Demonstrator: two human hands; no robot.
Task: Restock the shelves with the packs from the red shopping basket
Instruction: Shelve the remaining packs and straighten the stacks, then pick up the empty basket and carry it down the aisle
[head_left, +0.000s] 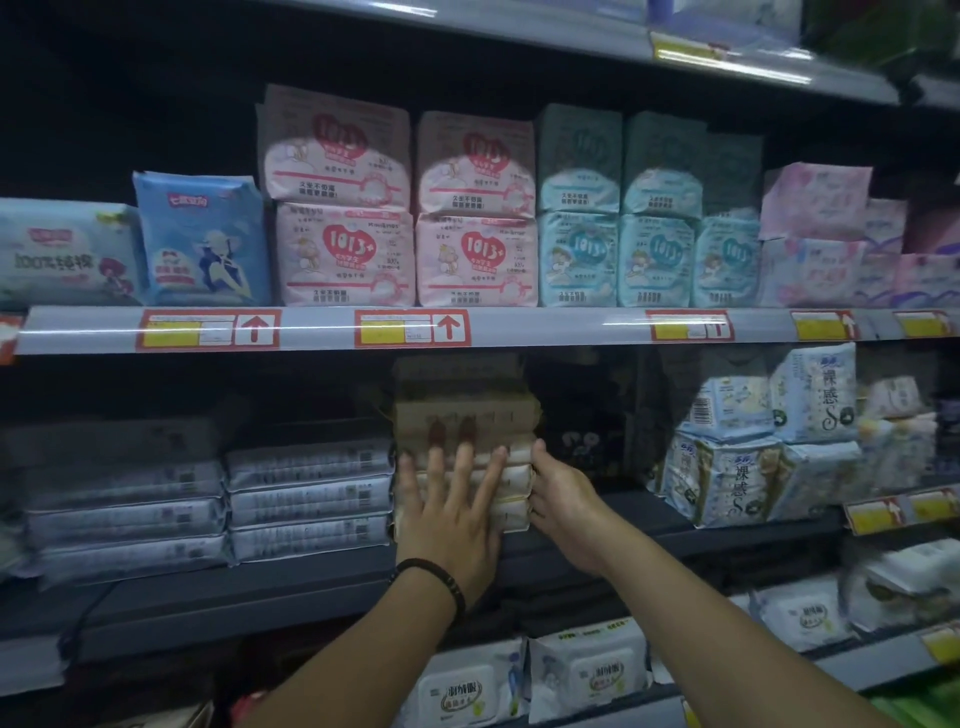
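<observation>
Beige packs (467, 415) stand stacked on the middle shelf (311, 577), both my hands against them.

My left hand (451, 506) lies flat on the stack's front, four fingers spread; my right hand (563, 493) grips its right edge, fingers curled round. I cannot count the blurred stack exactly. Beside it sit two stacks of grey packs (309, 499). Above, I count four pink 1013 packs (405, 208).

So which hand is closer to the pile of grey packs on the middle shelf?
The left. The left hand lies flat on the beige stack, right beside the grey packs. The right hand grips the beige stack's far side, farther from them.
</observation>
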